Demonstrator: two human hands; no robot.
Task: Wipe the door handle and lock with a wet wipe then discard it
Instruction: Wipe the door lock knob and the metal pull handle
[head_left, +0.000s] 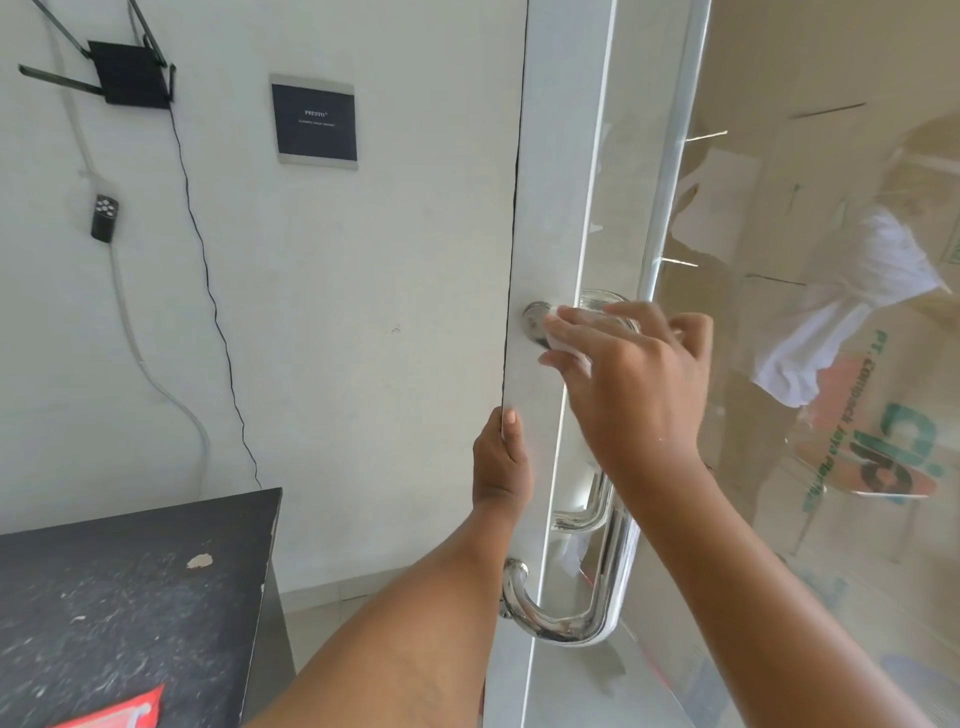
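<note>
Standing at far left is a black table with a red packet. The left hand grips the door edge with curled fingers. The right hand presses the wipe with flat fingers on the lock, above the handle.

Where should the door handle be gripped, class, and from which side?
Grip the handle on its straight vertical bar, low down, from the room side: it stands off the door, leaving finger room, and the right hand pressing the wipe covers its top.
</note>
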